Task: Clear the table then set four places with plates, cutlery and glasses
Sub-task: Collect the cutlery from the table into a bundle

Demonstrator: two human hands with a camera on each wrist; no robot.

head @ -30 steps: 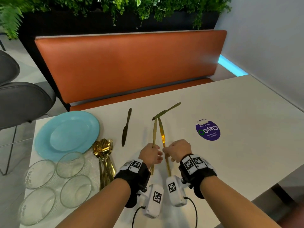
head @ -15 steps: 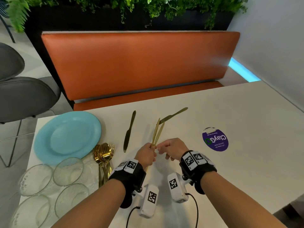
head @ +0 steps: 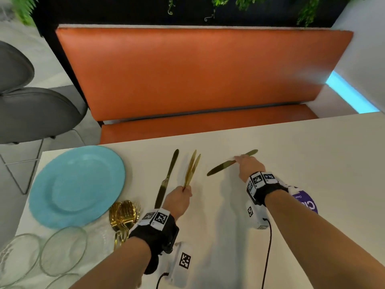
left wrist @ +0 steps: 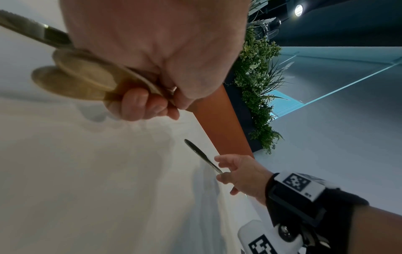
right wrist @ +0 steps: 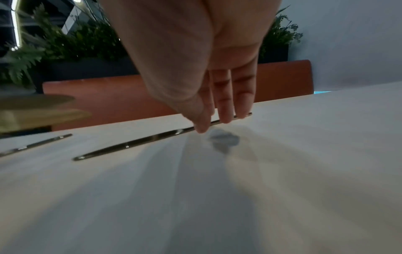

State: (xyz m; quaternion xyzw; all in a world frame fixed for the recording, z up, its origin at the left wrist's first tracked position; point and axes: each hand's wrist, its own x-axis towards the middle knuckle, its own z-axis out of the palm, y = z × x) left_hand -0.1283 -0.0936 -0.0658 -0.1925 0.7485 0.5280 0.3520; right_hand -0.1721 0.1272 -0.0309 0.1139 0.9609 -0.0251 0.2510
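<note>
Spanning the lower part of the head view, the white table (head: 291,153) carries everything. At its left end sits the blue plate (head: 77,184), with clear glasses (head: 62,249) nearer the person and a heap of gold spoons and forks (head: 125,213) just beside the plate.

Right hand (head: 249,166): fingers straight, tips resting on the handle of a gold knife (head: 220,167) that lies flat on the table. Not gripped yet; the right wrist view shows fingertips (right wrist: 224,115) on the metal, none curled under it. Knife's long axis runs diagonally, blade toward the person's left and nearer edge, handle end out beyond the fingers to the far right. This hand is on it; the left is well apart.

Left hand (head: 177,200): clenched round the lower ends of two gold knives (head: 192,166), held tilted up off the table, tips pointing away.

Between plate and left hand a darker knife (head: 167,178) lies flat, long axis nearly straight away from the person, nearer the left hand.

Judgement: collecting knives; next move likely a pinch across the handle, lifting along that diagonal.
</note>
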